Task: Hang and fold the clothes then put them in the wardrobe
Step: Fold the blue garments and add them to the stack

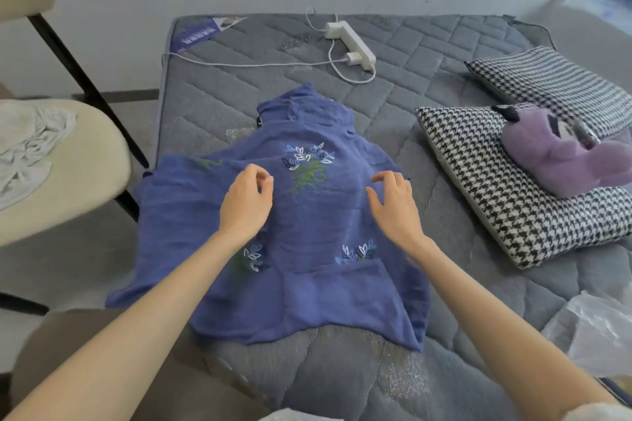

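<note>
A blue top with embroidered leaf and flower motifs lies spread on the grey quilted mattress, collar toward the far end. Its left side hangs over the mattress edge. My left hand hovers over the cloth left of the central embroidery, fingers loosely curled, holding nothing. My right hand is over the garment's right part, fingers spread and relaxed, thumb pointing left. Whether either hand touches the cloth is not clear.
Two houndstooth pillows lie at the right with a purple plush toy on them. A white power strip with cables sits at the far end. A cream chair holding white cloth stands left. Clear plastic lies at lower right.
</note>
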